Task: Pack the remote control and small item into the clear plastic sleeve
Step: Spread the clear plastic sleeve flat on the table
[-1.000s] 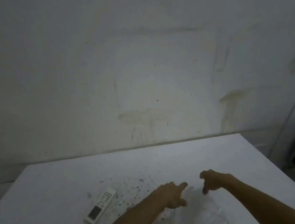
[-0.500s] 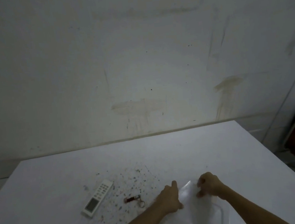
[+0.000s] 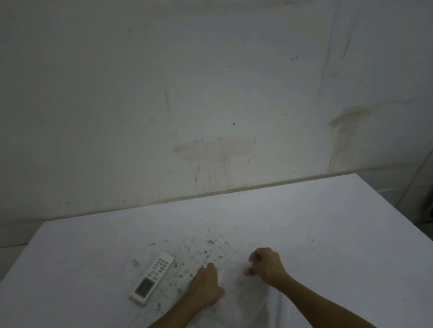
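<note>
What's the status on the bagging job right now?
Both hands pinching the clear sleeve mouth. Remote lies outside, left. Small item not visible.

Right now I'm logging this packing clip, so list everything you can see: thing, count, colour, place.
remote control: one, white with a grey screen, lying flat on the table, to the left of the left hand.
clear plastic sleeve: one, transparent, on the table between and under the two hands.
small item: not visible in this view.
table: one, white, with dark specks near the middle, set against the wall.
wall: one, off-white and stained, behind the table.
left hand: one, bare, at the sleeve's left edge.
right hand: one, bare, fingers curled at the sleeve's far end; grip unclear.
</note>
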